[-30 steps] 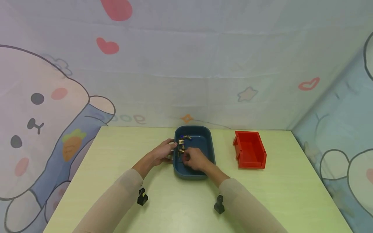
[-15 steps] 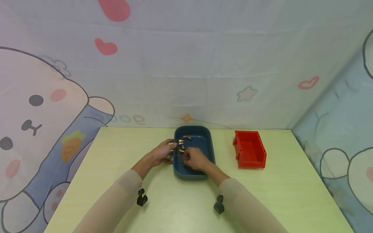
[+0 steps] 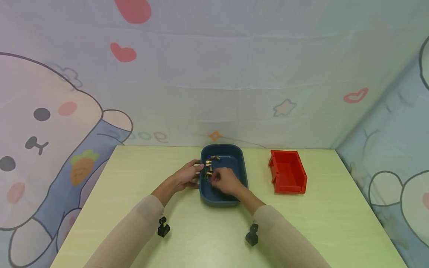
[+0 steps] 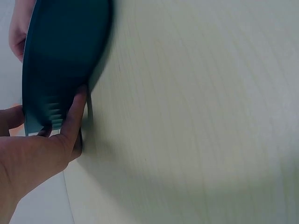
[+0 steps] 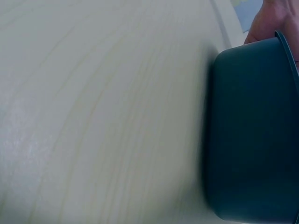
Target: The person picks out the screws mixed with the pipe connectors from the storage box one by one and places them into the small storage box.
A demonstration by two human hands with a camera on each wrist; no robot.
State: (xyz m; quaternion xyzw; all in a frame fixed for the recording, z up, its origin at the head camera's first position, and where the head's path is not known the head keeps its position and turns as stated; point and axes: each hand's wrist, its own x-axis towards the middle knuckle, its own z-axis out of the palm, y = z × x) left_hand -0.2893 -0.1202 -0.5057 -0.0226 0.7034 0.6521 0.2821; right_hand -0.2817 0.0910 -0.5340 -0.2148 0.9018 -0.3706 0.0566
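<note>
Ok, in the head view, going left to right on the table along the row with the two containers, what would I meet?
Left hand → dark-blue tray → red storage bin. The right hand and small brass-coloured pieces overlap the tray, so I leave them out.

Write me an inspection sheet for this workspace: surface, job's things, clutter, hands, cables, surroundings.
Surface: pale wood-grain table, bearing a blue tray and, to its right, a red bin.
Job's things: small brass-coloured parts lie along the tray's left side; too small to count reliably.
Clutter: nothing seen.
Hands: left hand grips the tray's left edge; right hand is in the tray at the parts, whether holding one cannot be told.
Cables: nothing seen.
Surroundings: light backdrop behind the table, printed with hearts and cartoon animals.
</note>
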